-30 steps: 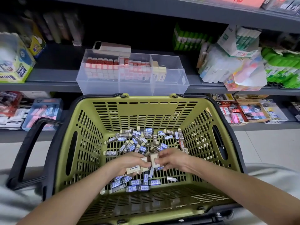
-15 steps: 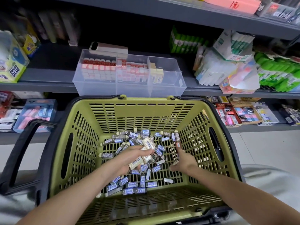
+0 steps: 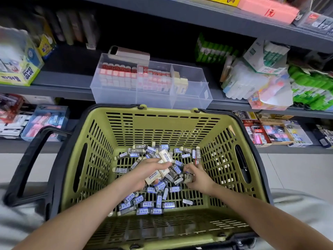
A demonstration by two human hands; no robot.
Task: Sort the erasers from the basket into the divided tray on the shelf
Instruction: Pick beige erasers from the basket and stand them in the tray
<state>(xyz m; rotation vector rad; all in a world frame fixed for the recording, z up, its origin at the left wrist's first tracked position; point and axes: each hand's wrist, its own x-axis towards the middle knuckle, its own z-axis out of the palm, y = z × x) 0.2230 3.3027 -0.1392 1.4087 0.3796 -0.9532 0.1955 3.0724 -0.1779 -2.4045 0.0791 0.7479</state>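
A green slotted basket sits in front of me with several small blue-and-grey sleeved erasers scattered on its floor. My left hand holds a bunch of cream erasers over the pile. My right hand is down among the erasers and pinches a cream one. On the shelf behind the basket stands the clear divided tray: red-and-white erasers fill its left and middle sections, and a few cream erasers stand in the right section.
The basket's black handle hangs off to the left. A phone lies behind the tray. Glue boxes stand at the shelf's left; bagged stationery and green packs crowd the right. Lower shelves hold more boxed goods.
My right hand left my left hand, swept to the right side of the pile, then came back toward the middle and picked up a cream eraser. My left hand keeps its bunch.
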